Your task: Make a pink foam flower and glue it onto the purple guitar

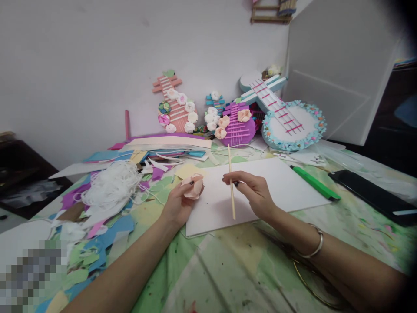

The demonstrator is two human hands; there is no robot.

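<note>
My left hand (180, 202) is closed round a small peach paper flower (193, 186), held just above the left edge of a white sheet (276, 187). My right hand (252, 191) pinches a thin wooden stick (231, 174) between thumb and fingers; the stick stands nearly upright over the white sheet, its lower end close to the paper. A silver bangle (314, 248) sits on my right wrist. The two hands are a short gap apart.
A pile of white string (110, 187) and coloured paper scraps (97, 234) lie at the left. A green marker (314, 182) and a black phone (371, 195) lie at the right. Decorated paper guitars (286, 117) lean against the back wall beside a white box (342, 65).
</note>
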